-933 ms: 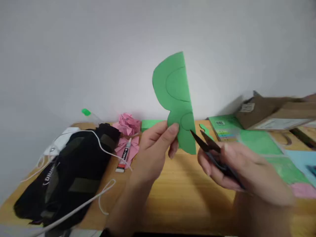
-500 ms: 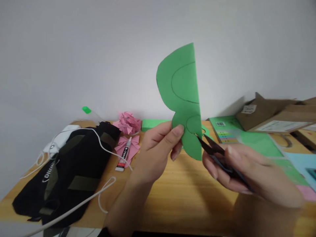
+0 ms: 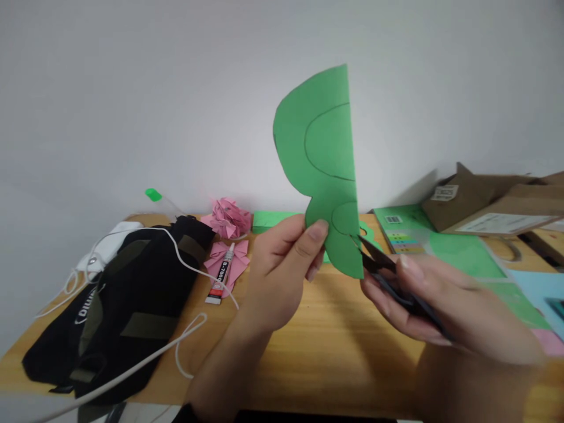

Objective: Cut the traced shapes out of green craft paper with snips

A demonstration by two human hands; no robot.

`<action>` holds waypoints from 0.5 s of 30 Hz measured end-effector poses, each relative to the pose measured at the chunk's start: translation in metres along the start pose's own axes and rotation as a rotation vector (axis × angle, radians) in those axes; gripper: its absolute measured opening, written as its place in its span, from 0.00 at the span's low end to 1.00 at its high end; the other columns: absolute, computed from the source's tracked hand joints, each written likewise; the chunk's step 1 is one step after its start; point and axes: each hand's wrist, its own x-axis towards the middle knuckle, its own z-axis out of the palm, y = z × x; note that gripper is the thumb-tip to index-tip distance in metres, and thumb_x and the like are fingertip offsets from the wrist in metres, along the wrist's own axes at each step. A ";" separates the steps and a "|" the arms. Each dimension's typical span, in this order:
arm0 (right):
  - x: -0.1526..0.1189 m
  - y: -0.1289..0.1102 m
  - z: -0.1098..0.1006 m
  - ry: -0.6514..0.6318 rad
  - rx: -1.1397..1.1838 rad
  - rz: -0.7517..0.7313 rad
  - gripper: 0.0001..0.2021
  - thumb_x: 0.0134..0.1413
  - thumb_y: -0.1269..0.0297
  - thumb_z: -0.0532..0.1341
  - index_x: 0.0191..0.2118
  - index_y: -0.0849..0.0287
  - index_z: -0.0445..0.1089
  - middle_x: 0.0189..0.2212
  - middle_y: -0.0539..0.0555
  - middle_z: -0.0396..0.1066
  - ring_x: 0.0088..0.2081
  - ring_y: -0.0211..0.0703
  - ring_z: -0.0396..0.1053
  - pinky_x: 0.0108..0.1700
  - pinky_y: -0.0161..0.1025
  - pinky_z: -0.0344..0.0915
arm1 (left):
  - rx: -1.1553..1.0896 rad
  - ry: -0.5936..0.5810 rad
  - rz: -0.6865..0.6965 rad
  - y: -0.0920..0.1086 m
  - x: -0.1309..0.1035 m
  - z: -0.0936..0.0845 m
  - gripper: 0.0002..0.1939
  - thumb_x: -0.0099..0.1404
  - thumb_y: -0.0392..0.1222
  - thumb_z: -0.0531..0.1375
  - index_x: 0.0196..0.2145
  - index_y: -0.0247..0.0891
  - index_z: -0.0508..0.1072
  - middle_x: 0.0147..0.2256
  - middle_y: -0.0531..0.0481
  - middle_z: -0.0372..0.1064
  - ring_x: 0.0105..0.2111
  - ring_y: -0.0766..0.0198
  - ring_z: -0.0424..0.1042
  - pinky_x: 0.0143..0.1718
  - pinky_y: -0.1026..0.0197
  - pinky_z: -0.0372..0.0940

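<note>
My left hand [image 3: 282,270] pinches a green sheet of paper [image 3: 295,141] between thumb and fingers, at the narrow waist of its two-lobed outline. The sheet stands upright above the table, its straight edge on the right. Two curved pencil lines are drawn on it, a larger one above a smaller one. In my right hand [image 3: 440,311] is a pair of dark scissors [image 3: 383,264], with blades parted around the sheet's right edge, just below the smaller curve. A short cut shows there. Part of the handles is hidden by my fingers.
On the left lies a black bag [image 3: 145,305] with a white cable [image 3: 132,373] across it. A glue tube [image 3: 221,273] rests on folded pink paper [image 3: 240,258], near a crumpled pink paper flower [image 3: 227,217]. Brown cardboard [image 3: 489,202] and green sheets [image 3: 462,255] occupy the right side.
The green sheet has risen slightly, with its upper lobe shifting a little left. The scissors' tips have drawn back a bit to the right, near the sheet's edge.
</note>
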 end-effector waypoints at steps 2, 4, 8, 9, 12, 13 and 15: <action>0.001 -0.004 0.001 -0.061 -0.008 0.037 0.28 0.64 0.38 0.53 0.23 0.56 0.64 0.11 0.43 0.49 0.14 0.32 0.42 0.14 0.35 0.39 | 0.001 0.039 0.006 -0.001 0.000 0.001 0.21 0.73 0.46 0.57 0.23 0.37 0.63 0.19 0.58 0.56 0.20 0.75 0.55 0.21 0.67 0.51; 0.002 -0.006 0.003 -0.079 -0.004 0.046 0.28 0.64 0.38 0.52 0.22 0.55 0.62 0.11 0.42 0.49 0.14 0.32 0.41 0.15 0.36 0.39 | -0.012 0.063 0.010 -0.003 0.000 0.001 0.20 0.72 0.46 0.57 0.23 0.37 0.64 0.19 0.58 0.57 0.20 0.75 0.55 0.21 0.67 0.51; 0.005 -0.002 0.006 -0.088 0.056 0.060 0.28 0.66 0.39 0.50 0.23 0.55 0.61 0.12 0.42 0.49 0.14 0.32 0.42 0.16 0.36 0.40 | -0.043 0.102 0.012 -0.004 0.000 0.004 0.20 0.72 0.46 0.58 0.23 0.37 0.64 0.19 0.57 0.57 0.20 0.74 0.56 0.21 0.67 0.51; 0.005 -0.001 0.007 -0.089 0.072 0.061 0.28 0.66 0.39 0.49 0.24 0.55 0.61 0.12 0.42 0.49 0.14 0.32 0.43 0.16 0.35 0.41 | -0.051 0.107 0.011 -0.004 0.000 0.005 0.20 0.72 0.46 0.58 0.23 0.36 0.64 0.19 0.57 0.57 0.20 0.74 0.56 0.21 0.67 0.51; 0.007 0.003 0.010 -0.093 0.098 0.048 0.29 0.67 0.38 0.46 0.25 0.56 0.61 0.13 0.42 0.51 0.15 0.32 0.44 0.17 0.34 0.43 | -0.067 0.121 0.004 -0.004 -0.001 0.008 0.20 0.72 0.45 0.59 0.22 0.36 0.64 0.19 0.57 0.57 0.20 0.74 0.56 0.21 0.67 0.52; 0.007 0.004 0.012 -0.096 0.100 0.039 0.30 0.67 0.37 0.46 0.25 0.57 0.61 0.13 0.42 0.52 0.15 0.32 0.45 0.17 0.34 0.44 | -0.072 0.125 0.003 -0.003 -0.002 0.009 0.20 0.71 0.45 0.59 0.22 0.36 0.64 0.19 0.57 0.57 0.20 0.74 0.56 0.21 0.67 0.52; 0.009 0.004 0.013 -0.110 0.100 0.015 0.30 0.67 0.38 0.44 0.24 0.57 0.60 0.13 0.42 0.52 0.15 0.31 0.46 0.17 0.33 0.45 | -0.080 0.130 0.002 -0.003 -0.002 0.010 0.20 0.71 0.45 0.59 0.22 0.37 0.65 0.19 0.57 0.58 0.19 0.74 0.56 0.21 0.67 0.53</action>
